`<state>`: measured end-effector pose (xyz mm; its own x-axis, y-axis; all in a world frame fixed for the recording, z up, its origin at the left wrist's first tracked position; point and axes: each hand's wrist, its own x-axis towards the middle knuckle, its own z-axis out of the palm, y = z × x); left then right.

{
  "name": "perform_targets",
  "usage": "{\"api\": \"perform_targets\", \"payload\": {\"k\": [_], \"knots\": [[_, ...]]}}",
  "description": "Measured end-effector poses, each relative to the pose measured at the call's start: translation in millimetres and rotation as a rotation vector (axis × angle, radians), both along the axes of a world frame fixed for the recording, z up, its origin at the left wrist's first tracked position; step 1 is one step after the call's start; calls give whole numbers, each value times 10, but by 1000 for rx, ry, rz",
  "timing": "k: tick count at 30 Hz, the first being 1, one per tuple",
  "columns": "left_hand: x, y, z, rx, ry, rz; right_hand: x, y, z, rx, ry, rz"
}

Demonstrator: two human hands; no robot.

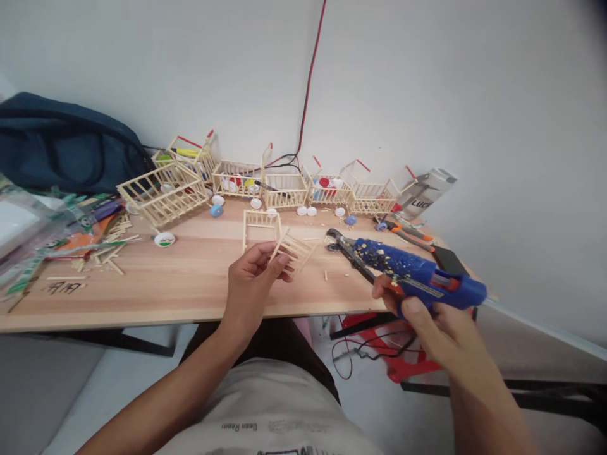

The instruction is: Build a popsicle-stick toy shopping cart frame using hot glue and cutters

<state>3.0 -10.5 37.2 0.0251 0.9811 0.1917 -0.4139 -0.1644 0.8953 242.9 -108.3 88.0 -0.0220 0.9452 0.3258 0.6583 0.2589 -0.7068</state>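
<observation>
Between the thumb and fingers of my left hand (258,275) is a small wooden stick frame (298,249) with several slats, tilted above the table. My right hand (436,319) grips a blue hot glue gun (408,265), its body spattered with dried bits. The gun's nozzle points left toward the frame and stays apart from it. Behind my left hand, another rectangular stick frame (262,218) rests on the table. A pair of dark-jawed pliers (351,256) lies partly hidden beneath the glue gun.
Several miniature stick carts (165,193) with bottle-cap wheels line the wall. Loose sticks (111,249) and plastic packaging (42,240) lie at left before a dark blue bag (71,145). Orange-handled pliers (410,234) and a box (429,193) sit at right. A red stool (384,344) stands below.
</observation>
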Motion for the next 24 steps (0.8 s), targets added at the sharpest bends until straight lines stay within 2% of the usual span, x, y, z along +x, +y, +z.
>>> {"api": "perform_targets", "payload": {"k": [3,7,9,14,20,24], "knots": [[-11,0,-6,-13,-23,-8,49,18,-45,-27,-25,-52],[-21,18,-26,-58,-100,-82,51,62,-79,-7,-104,-183],[-26,26,-37,-76,-119,-102,37,75,-83,18,-71,-205],[-29,16,-30,-13,-20,-46,-20,84,-15,16,130,-79],[-48,-15,-7,91,110,65,-177,107,99,-123,243,-69],[-63,-10,-12,113,143,100,-215,112,80,-144,533,-35]]}}
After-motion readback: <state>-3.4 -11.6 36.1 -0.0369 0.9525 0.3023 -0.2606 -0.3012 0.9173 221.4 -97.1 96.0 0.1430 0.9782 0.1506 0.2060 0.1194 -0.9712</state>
